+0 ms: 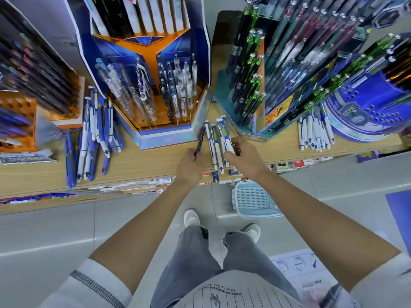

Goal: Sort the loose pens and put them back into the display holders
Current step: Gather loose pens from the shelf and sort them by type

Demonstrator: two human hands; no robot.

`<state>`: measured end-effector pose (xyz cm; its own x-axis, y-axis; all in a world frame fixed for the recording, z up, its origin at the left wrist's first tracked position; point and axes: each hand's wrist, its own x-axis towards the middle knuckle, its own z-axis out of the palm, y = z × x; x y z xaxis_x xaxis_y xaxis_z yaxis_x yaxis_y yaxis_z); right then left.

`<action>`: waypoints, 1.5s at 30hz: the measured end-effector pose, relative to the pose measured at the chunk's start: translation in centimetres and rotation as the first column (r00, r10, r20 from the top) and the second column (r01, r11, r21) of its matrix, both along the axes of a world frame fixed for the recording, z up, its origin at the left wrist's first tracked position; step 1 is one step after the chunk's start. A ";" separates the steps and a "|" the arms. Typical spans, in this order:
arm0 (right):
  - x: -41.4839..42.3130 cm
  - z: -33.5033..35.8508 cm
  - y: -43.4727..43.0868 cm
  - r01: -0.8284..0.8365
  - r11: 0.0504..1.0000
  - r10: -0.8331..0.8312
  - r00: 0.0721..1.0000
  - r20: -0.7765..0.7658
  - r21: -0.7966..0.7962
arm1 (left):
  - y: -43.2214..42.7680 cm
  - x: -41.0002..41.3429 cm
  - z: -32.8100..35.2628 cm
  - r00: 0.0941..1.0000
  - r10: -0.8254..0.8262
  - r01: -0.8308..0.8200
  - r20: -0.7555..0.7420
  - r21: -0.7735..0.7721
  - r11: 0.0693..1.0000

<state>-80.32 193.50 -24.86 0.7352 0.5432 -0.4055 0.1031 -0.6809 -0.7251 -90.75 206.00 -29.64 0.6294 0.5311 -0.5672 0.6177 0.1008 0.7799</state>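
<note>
Both hands work at the front right corner of the blue and orange holder (pixel 164 137), which stands on a wooden shelf (pixel 144 162). The left hand (pixel 189 167) has its fingers curled round one dark pen (pixel 201 138), whose tip points up along the holder's right wall. Just right of it, four white pens (pixel 214 145) with blue trim lie side by side on the shelf, tips towards the holder. The right hand (pixel 244 156) pinches the rightmost of these between thumb and bent fingers; whether it grips one or two cannot be told.

The holder has two front compartments, the left with clear pens and the right with white ones, too crowded to count.

Left of the holder lies one left heap (pixel 93 141) of blue and white pens, well over ten. Far to its right is a right heap (pixel 313 135) of roughly eight white pens. Between them stands one teal stand (pixel 244 74). One pale basket (pixel 253 202) sits on the floor below the right hand.
</note>
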 end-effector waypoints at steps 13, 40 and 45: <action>2.0 1.6 -9.2 -0.081 0.991 0.085 0.996 -0.032 0.110 | -8.1 1.2 1.6 0.949 0.175 -0.187 0.262 0.023 0.982; 20.2 1.1 -19.9 0.122 0.985 -0.063 0.915 0.399 -0.124 | -22.4 15.2 1.8 0.948 0.076 -0.064 0.308 -0.050 0.997; 20.7 0.0 -18.7 0.087 0.988 -0.021 0.899 0.437 -0.130 | -21.2 16.3 1.5 0.961 0.072 -0.055 0.266 -0.069 0.996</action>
